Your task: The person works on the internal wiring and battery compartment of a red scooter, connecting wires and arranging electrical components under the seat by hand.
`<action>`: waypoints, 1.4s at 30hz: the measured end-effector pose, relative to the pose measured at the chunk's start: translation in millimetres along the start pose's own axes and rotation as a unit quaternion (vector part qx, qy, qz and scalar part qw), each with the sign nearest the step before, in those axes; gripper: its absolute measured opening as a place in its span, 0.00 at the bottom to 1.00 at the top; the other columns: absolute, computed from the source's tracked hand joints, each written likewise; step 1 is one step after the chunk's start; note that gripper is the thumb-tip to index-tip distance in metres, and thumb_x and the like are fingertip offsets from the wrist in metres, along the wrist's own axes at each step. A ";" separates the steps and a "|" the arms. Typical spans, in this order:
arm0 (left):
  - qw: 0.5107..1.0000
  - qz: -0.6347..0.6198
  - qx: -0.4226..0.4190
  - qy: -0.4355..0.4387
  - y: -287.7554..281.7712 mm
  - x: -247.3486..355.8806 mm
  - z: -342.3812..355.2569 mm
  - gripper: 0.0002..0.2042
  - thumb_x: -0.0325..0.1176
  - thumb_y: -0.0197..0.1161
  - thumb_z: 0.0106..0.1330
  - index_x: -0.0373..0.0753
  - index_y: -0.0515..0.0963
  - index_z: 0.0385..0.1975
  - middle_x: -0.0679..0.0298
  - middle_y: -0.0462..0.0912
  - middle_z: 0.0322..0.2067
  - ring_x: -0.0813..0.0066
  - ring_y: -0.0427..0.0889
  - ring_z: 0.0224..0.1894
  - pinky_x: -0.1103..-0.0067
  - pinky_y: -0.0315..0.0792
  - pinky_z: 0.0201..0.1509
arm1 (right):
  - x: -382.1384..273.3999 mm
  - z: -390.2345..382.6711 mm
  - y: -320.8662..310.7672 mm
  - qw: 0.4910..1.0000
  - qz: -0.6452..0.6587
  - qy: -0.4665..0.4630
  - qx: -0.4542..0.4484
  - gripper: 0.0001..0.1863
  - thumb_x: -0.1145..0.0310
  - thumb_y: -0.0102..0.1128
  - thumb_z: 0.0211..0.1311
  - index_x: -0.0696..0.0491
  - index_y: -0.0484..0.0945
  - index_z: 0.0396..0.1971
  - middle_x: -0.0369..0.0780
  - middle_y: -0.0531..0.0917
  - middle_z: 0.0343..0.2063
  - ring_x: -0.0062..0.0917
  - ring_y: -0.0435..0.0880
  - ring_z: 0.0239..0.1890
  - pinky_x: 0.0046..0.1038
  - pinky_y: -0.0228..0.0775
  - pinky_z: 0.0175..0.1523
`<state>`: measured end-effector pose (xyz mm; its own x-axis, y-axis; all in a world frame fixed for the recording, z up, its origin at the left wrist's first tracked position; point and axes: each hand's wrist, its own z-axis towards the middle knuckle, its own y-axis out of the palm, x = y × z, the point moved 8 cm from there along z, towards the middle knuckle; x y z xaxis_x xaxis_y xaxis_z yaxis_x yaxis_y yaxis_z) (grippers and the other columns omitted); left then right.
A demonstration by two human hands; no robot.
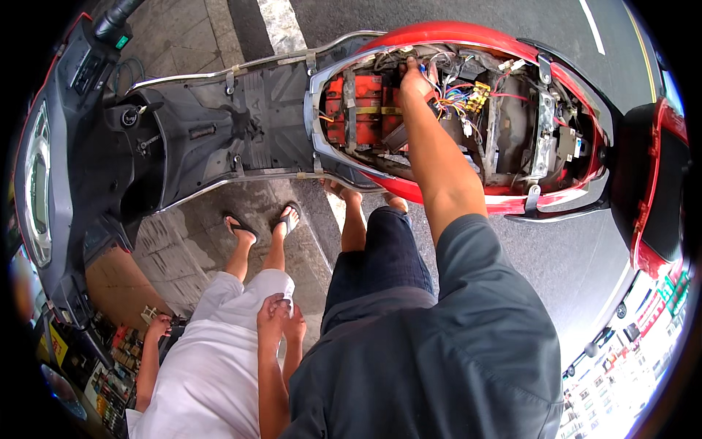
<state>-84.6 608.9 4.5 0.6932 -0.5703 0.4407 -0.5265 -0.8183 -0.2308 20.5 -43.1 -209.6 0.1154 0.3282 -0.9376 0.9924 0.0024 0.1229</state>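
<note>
My right hand reaches down into the open body of a red motor scooter. Its fingers are curled at the far side of the bay, and what they grip is hidden. Beside them are a white and blue wire connector and a bundle of coloured wires. Red batteries under a dark strap lie left of the hand. What looks like my left hand is low at my side, close against a co-worker's hand. Its fingers are mostly covered.
A yellow connector block sits among the wires. The black footboard and handlebar are to the left. A removed seat stands at the far right. A co-worker in white shorts stands close on my left.
</note>
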 end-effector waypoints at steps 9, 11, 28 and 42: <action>1.000 0.013 -0.001 -0.006 -5.4 1.3 0.3 0.14 0.29 0.59 0.68 0.31 0.74 0.50 0.60 0.82 0.41 0.76 0.81 0.40 0.80 0.76 0.45 | -5.3 13.9 -8.2 0.979 -0.178 -0.091 0.039 0.16 0.67 0.70 0.54 0.62 0.78 0.38 0.42 0.82 0.30 0.31 0.81 0.27 0.34 0.75 0.37; 1.000 0.009 0.007 -0.005 -8.6 1.0 0.1 0.13 0.29 0.59 0.68 0.31 0.74 0.50 0.60 0.82 0.40 0.76 0.81 0.40 0.80 0.76 0.45 | -9.1 11.5 -6.6 0.974 -0.208 -0.084 0.042 0.14 0.70 0.68 0.56 0.62 0.77 0.38 0.41 0.81 0.28 0.29 0.81 0.25 0.30 0.75 0.31; 0.999 -0.025 0.024 -0.038 -12.0 -17.3 1.4 0.13 0.27 0.58 0.67 0.30 0.73 0.49 0.59 0.81 0.38 0.73 0.81 0.40 0.78 0.76 0.45 | 27.0 0.6 -3.2 0.994 0.051 0.099 0.001 0.11 0.72 0.62 0.64 0.52 0.68 0.40 0.40 0.81 0.26 0.27 0.84 0.24 0.24 0.79 0.29; 0.999 -0.032 0.002 -0.014 -5.9 -3.2 11.7 0.12 0.27 0.58 0.67 0.31 0.73 0.49 0.60 0.81 0.37 0.75 0.80 0.37 0.80 0.75 0.43 | 38.3 -12.1 25.4 0.964 0.173 0.196 -0.046 0.20 0.49 0.60 0.64 0.52 0.70 0.31 0.40 0.81 0.22 0.24 0.78 0.18 0.24 0.73 0.22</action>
<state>-77.9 614.7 -5.7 0.7396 -0.5179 0.4299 -0.4784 -0.8538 -0.2055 49.6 -19.0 -238.4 0.3953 0.6567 -0.6423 0.8877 -0.0933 0.4509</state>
